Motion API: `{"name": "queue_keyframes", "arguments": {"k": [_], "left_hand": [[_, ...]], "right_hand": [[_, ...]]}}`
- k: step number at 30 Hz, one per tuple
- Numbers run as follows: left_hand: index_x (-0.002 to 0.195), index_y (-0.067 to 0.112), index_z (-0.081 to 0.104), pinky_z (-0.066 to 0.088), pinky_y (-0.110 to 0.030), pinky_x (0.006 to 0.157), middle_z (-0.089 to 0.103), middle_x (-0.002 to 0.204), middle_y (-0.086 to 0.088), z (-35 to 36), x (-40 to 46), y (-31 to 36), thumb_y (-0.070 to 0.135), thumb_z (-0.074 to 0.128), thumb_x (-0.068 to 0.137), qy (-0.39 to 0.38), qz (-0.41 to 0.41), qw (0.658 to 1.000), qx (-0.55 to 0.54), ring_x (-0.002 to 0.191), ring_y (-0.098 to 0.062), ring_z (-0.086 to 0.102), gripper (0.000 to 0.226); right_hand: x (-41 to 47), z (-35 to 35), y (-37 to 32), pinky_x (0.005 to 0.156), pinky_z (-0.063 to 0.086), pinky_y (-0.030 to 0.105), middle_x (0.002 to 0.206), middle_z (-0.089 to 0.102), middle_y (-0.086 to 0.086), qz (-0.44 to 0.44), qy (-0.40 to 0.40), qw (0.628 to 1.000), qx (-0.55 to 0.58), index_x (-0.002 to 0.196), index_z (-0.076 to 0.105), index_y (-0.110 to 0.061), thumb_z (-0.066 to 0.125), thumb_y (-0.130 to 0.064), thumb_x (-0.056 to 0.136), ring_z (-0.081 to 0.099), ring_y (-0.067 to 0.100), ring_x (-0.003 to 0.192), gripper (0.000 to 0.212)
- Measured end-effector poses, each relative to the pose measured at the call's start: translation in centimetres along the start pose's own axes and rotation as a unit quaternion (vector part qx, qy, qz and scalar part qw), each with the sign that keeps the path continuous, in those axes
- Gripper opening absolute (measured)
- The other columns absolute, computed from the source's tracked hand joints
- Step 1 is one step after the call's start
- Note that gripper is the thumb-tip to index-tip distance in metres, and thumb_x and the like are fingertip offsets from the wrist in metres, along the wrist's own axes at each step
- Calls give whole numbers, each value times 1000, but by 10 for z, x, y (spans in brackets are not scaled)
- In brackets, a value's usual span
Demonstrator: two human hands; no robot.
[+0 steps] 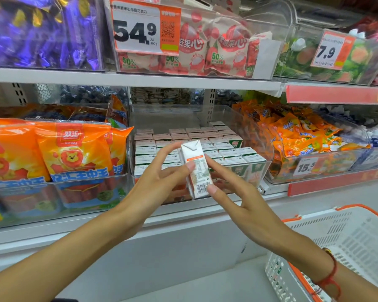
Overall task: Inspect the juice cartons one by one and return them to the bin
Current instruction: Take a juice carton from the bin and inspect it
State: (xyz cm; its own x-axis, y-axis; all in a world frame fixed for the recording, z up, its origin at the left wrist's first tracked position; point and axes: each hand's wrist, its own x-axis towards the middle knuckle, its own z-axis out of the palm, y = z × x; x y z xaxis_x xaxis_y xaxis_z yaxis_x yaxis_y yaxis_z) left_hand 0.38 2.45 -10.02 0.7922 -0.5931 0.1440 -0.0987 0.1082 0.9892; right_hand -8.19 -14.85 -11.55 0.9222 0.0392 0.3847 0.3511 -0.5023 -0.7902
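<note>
Head view: I read the scene left to right, placing everything against the clear bin (264,149) of juice cartons at centre shelf.
Left of the bin: orange snack bags (72,149) stand in a neighbouring clear tub, touching nothing I handle.
Left hand (155,182): in front of the bin, thumb pressed on the carton's printed face, fingers partly hidden behind it; I take this as a pinch.
Held carton (196,168): upright, slightly tilted, lifted clear of the bin and just in front of it, barcode panel toward me.
Right hand (238,192): thumb tip on the carton's lower corner by the barcode, other fingers extended along its far side, steadying rather than wrapping.
Step in hand: I judge this to be inspection of one carton, with the return not yet made.
Next move: lowering the carton into a free slot among the packed rows (196,144), which calls for aligning it upright.
Obstacle: the bin's front wall and tight rows leave little room.
Right of the bin: orange candy packets (297,131); lower right, a white basket (336,247).
</note>
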Motion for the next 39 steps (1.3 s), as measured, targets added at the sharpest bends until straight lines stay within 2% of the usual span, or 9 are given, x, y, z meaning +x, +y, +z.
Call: {"name": "queue_keyframes", "arguments": {"k": [3, 6, 10, 14, 21, 26, 29, 35, 39], "left_hand": [[119, 47, 54, 56, -17, 61, 77, 94, 7, -3, 3, 1, 42, 64, 88, 9, -57, 998, -18, 86, -10, 74, 33], [112, 39, 61, 58, -21, 61, 78, 89, 2, -8, 3, 1, 53, 68, 80, -11, -126, 992, 0, 84, -14, 75, 36], [103, 29, 68, 59, -24, 60, 78, 86, -7, -8, 2, -7, 74, 66, 57, -26, -198, 979, 32, 81, -17, 75, 64], [113, 27, 62, 59, -25, 60, 77, 90, -9, -7, 3, -13, 81, 62, 56, -46, -234, 970, 35, 83, -17, 75, 79], [109, 29, 63, 59, -25, 60, 77, 88, -8, -6, 0, -12, 77, 62, 59, -51, -221, 973, 40, 83, -16, 75, 70], [112, 29, 58, 58, -24, 65, 78, 85, -2, -1, 1, -7, 64, 65, 73, 19, -116, 993, 24, 80, -16, 75, 53], [123, 35, 49, 59, -20, 66, 78, 89, 3, 3, 2, -7, 44, 66, 87, 48, -50, 997, -15, 83, -14, 75, 40], [125, 39, 55, 57, -18, 65, 76, 99, 8, 6, 3, -9, 28, 59, 95, 32, -3, 999, -26, 91, -9, 73, 32], [115, 31, 60, 59, -21, 67, 77, 92, 5, 9, 6, -11, 25, 59, 95, 25, -36, 997, -63, 86, -14, 74, 21]], "right_hand": [[3, -6, -3, 102, 45, 22, 134, 57, -22, 21, -3, 1000, 20, 142, 44, -37, 55, -42, 90, 55, 2, 122, 54], [5, -6, -6, 83, 53, 17, 112, 71, -17, 49, 41, 996, 65, 123, 64, -31, 63, -46, 79, 67, 2, 101, 46], [6, 1, -10, 57, 52, 17, 78, 76, -2, 106, 107, 983, 101, 77, 79, -27, 61, -62, 71, 69, 6, 69, 40], [7, 3, -13, 47, 46, 15, 71, 75, 1, 183, 111, 970, 114, 72, 79, -29, 58, -68, 67, 69, 9, 61, 44], [5, 3, -14, 52, 52, 17, 80, 76, 0, 199, 90, 970, 105, 81, 78, -28, 56, -70, 68, 69, 8, 72, 49], [5, -5, -16, 64, 55, 24, 105, 73, 3, 265, -15, 943, 198, 104, 73, -34, 62, -70, 67, 73, 18, 83, 53], [4, -8, -13, 74, 57, 26, 115, 70, 7, 276, -30, 919, 280, 119, 67, -21, 71, -54, 70, 72, 24, 97, 60], [4, -5, -6, 67, 53, 13, 92, 74, -9, 152, 147, 970, 122, 108, 69, -24, 85, -32, 60, 70, 6, 85, 51], [2, 3, -4, 73, 55, 19, 109, 60, -3, 39, 190, 979, -66, 111, 59, -23, 89, -21, 64, 64, 9, 95, 56]]}}
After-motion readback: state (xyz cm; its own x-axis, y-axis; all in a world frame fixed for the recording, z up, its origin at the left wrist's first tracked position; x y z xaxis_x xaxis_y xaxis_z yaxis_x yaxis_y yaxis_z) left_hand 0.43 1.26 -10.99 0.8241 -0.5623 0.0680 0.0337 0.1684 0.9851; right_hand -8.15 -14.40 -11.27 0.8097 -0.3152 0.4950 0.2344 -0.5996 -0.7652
